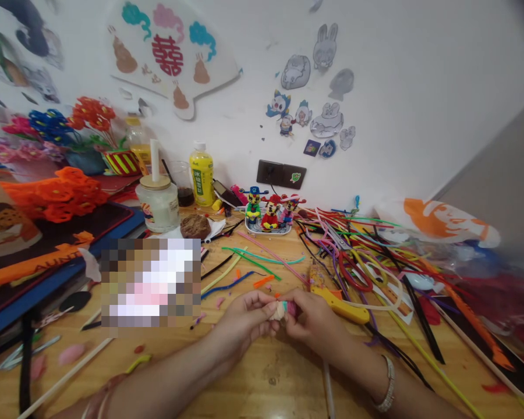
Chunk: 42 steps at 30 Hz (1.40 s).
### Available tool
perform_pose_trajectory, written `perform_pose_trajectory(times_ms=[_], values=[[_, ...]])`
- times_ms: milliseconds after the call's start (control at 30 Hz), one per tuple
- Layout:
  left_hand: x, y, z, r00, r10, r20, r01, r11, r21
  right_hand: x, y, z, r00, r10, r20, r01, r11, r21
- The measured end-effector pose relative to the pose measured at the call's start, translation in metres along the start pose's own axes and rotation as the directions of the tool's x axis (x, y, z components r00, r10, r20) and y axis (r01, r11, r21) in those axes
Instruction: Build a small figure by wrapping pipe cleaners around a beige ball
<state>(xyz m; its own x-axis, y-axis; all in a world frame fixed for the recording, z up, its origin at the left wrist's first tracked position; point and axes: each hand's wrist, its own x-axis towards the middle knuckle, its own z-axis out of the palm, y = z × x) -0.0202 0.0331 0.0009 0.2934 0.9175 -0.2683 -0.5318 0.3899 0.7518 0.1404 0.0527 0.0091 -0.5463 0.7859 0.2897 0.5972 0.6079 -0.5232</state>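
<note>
Above the front middle of the table, my left hand (248, 321) pinches the cream end of a small fuzzy craft piece (280, 312). My right hand (311, 321) grips its pink-purple end, and a teal band shows between. The fingers cover much of the piece, so its full shape is hidden. Just beyond my right hand lies a yellow glue gun (347, 307), its nozzle end speckled with residue. Short orange, blue and green pipe cleaner pieces (264, 281) lie scattered past my fingertips.
Three small pipe cleaner figures stand in a tray (268, 230) near the wall. Loose pipe cleaners (332, 233) heap at the right. A yellow-labelled bottle (201, 174), a glass jar (159, 203) and a brown lump (194, 226) stand at the back left. A pixelated patch hides something left of centre.
</note>
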Motion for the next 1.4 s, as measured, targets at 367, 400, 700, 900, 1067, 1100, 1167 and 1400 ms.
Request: perform_pose_trajectory(times_ms=[367, 400, 700, 900, 1067, 1100, 1167, 1400], values=[[-0.001, 0.003, 0.001, 1.000, -0.024, 0.007, 0.024, 1.000, -0.008, 0.000, -0.002, -0.004, 0.986, -0.141, 0.084, 0.140, 0.990, 0.016], [-0.002, 0.004, 0.001, 0.999, -0.038, 0.018, 0.038, 0.999, -0.015, -0.001, -0.002, -0.002, 0.987, -0.149, 0.059, 0.149, 0.989, 0.005], [-0.008, 0.004, 0.005, 0.994, -0.096, 0.045, 0.099, 0.992, -0.075, -0.005, -0.005, 0.001, 0.982, -0.180, -0.053, 0.179, 0.984, -0.026], [-0.006, 0.005, 0.004, 0.994, -0.097, 0.050, 0.103, 0.984, -0.148, -0.004, -0.005, 0.001, 0.975, -0.201, -0.099, 0.197, 0.979, -0.046], [-0.006, 0.006, 0.004, 0.989, -0.113, 0.094, 0.125, 0.983, -0.135, -0.006, -0.003, 0.000, 0.963, -0.247, -0.108, 0.242, 0.969, -0.056], [-0.006, 0.007, 0.004, 0.986, -0.124, 0.114, 0.138, 0.983, -0.124, -0.006, -0.002, 0.000, 0.961, -0.253, -0.109, 0.248, 0.967, -0.055], [-0.006, 0.008, 0.003, 0.972, -0.157, 0.176, 0.176, 0.980, -0.097, -0.008, -0.001, 0.000, 0.957, -0.266, -0.113, 0.262, 0.964, -0.044], [-0.008, 0.011, 0.003, 0.932, -0.256, 0.257, 0.268, 0.963, -0.010, -0.007, 0.003, -0.004, 0.958, -0.274, -0.086, 0.276, 0.961, 0.007]])
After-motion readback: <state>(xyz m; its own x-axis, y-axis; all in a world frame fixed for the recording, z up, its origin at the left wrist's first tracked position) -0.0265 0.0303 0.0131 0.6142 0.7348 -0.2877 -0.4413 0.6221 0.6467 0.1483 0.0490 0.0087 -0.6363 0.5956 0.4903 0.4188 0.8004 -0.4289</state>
